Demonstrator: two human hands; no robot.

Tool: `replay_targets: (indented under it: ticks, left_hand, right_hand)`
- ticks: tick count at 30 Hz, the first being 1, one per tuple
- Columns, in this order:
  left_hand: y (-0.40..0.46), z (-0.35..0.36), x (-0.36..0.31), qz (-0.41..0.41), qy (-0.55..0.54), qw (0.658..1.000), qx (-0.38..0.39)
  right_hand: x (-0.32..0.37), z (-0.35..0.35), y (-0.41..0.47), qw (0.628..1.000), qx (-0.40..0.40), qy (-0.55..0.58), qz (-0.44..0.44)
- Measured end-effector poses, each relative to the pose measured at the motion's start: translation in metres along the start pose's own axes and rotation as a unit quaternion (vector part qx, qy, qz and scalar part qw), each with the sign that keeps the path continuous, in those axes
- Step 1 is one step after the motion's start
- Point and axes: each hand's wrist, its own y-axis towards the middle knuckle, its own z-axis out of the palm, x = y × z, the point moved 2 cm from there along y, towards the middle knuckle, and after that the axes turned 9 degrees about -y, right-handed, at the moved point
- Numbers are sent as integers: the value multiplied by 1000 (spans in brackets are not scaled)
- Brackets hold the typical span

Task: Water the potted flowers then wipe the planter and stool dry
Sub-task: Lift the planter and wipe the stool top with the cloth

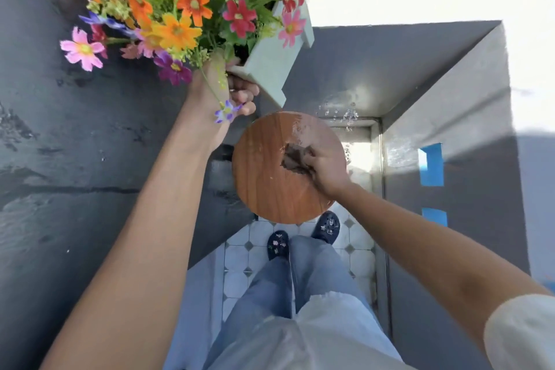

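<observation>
The left hand [231,93] reaches forward with its fingers closed around the lower corner of the pale planter [271,69], which it holds tilted in the air above the far edge of the round wooden stool [264,177]. The right hand [326,171] is stretched down onto the stool top, fingers closed on a dark cloth [294,159] pressed flat on the wood. The flowers [180,18] hide most of the planter and are cut off at the top, and the legs of the stool cannot be seen.
</observation>
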Motion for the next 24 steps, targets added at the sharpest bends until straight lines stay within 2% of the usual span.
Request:
replay_targets:
  ticks: [2,5,9,12,15,17,18,20,22,24]
  left_hand:
    - [3,2,-2,3,-4,1000,-7]
    - [7,3,-2,6,-5,1000,-17]
    - [13,3,-2,8,4,1000,-26]
    - [16,3,-2,6,-5,1000,-29]
    - [19,4,-2,9,3,999,-35]
    - [21,5,-2,8,11,999,-34]
    - [22,7,-2,7,13,999,-32]
    - [24,8,-2,4,8,999,-32]
    - [25,7,-2,1,-2,999,-32]
    - [29,7,-1,-2,0,1000,-30]
  right_hand:
    - [40,16,-25,991,44,-53,-113]
    - [82,39,-40,971,94,-40,-215]
    - [110,54,-24,945,133,-65,-293]
    - [82,30,22,963,77,-64,-251]
    - [27,-13,79,991,-32,-87,-97]
    - [-3,-36,97,997,-53,-58,-16]
    - [-7,-43,98,997,-55,-58,-5]
    - [-4,-46,85,995,-55,-75,-38]
    - [4,-30,59,995,-39,-40,-79]
    - [17,0,28,988,17,-46,-144]
